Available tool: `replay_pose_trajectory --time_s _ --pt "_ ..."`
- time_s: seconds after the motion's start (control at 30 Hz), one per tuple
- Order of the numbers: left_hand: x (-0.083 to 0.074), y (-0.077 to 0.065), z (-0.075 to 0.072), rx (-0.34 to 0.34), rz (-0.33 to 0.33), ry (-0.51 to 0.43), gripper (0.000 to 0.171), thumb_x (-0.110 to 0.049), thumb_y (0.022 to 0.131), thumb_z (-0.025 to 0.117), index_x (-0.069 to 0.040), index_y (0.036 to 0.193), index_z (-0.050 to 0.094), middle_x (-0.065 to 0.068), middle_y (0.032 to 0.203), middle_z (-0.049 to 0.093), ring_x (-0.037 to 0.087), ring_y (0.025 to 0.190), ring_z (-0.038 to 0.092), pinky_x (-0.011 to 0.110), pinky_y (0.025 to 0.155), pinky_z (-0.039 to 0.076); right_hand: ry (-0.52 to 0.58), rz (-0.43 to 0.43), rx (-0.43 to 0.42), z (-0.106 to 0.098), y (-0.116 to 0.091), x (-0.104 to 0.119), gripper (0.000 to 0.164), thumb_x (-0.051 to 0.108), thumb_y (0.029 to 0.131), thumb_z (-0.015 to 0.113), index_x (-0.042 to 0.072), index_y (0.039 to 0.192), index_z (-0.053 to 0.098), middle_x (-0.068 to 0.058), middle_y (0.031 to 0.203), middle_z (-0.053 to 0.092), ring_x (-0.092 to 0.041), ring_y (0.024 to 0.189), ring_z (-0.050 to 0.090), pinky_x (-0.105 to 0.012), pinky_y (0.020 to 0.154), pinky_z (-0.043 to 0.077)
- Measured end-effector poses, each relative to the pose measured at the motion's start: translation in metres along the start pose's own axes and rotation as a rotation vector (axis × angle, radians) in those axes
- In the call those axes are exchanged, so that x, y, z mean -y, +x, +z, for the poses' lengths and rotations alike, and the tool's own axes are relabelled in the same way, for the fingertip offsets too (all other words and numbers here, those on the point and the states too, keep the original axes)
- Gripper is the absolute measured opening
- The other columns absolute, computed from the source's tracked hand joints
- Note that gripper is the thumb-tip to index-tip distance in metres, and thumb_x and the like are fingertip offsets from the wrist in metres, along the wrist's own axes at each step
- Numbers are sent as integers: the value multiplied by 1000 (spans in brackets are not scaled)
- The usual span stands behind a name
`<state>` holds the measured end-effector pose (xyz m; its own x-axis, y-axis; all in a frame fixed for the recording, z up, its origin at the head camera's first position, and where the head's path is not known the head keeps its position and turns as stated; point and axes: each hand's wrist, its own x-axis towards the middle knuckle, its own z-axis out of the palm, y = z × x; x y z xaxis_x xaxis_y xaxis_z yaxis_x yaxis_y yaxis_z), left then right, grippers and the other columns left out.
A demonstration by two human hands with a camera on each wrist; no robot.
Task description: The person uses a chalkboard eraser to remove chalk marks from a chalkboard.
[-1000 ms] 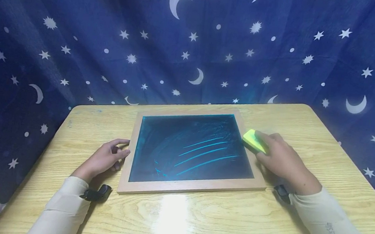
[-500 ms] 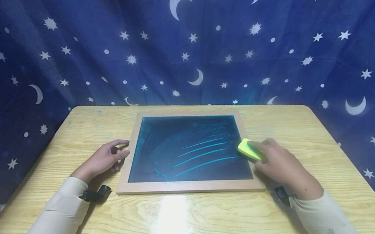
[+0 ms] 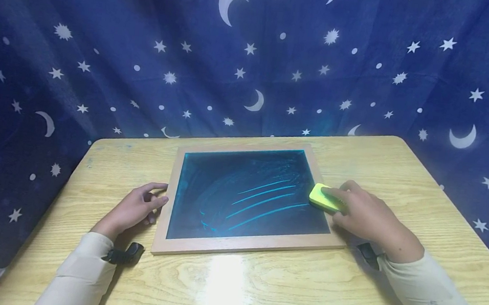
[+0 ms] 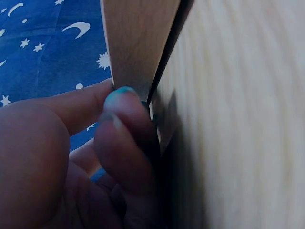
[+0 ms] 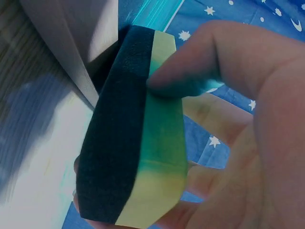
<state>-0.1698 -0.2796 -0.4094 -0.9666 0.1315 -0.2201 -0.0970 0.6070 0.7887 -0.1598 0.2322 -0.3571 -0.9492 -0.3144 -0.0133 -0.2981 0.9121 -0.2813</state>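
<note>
A wood-framed chalkboard lies on the table, with several curved blue-green chalk lines and faint smears across its dark surface. At its right edge my right hand grips a chalkboard eraser, yellow on top with a dark felt layer beneath. In the right wrist view the thumb lies along the side of the eraser, whose yellow part has blue-green stains. My left hand rests at the board's left edge, its index finger and thumb touching the frame. Blue-green dust marks a fingertip in the left wrist view.
The light wooden table has faint blue marks near its far left corner. Behind it hangs a dark blue curtain with moons and stars. Black wrist straps sit on both sleeves.
The right hand has brought the eraser slightly nearer and to the left, onto the board's right edge. The left hand keeps its place, and the chalk lines look the same.
</note>
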Motion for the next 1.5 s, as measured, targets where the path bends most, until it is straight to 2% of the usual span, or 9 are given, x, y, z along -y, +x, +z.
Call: replay_pose_trajectory --time_s 0.4,0.67,1.0,1.27,1.5 --pt "-1 -2 -1 2 1 -6 57 -26 102 59 -4 150 39 11 91 62 18 60 59 31 55 53 -48 -13 -8 1 -1 5 64 8 76 70 12 139 60 -13 108 55 -20 75 51 -29 57 40" --pt "0 0 -1 1 11 -8 56 -26 102 59 -3 150 40 10 87 60 16 58 58 30 54 52 -54 -19 -18 5 0 8 63 10 77 71 12 138 61 -15 112 58 -22 77 53 -33 60 46" --pt "-1 -1 -1 -3 14 -6 56 -26 102 59 -3 150 40 11 90 62 16 58 58 31 54 52 -76 -76 -28 8 -1 16 61 10 81 66 16 141 59 -17 108 57 -22 75 52 -34 60 45" --pt "-3 -1 -1 -3 17 -1 57 -26 102 59 -3 150 40 11 89 62 16 58 58 31 53 52 -79 -79 -23 11 -3 24 60 12 83 64 17 142 58 -14 105 56 -21 74 49 -31 57 40" --pt "-1 0 -1 -2 -5 0 56 -26 102 59 -4 150 40 11 91 62 17 58 59 31 54 52 -78 -106 -14 13 -6 35 60 14 83 61 18 143 57 -12 104 56 -20 72 47 -30 56 36"
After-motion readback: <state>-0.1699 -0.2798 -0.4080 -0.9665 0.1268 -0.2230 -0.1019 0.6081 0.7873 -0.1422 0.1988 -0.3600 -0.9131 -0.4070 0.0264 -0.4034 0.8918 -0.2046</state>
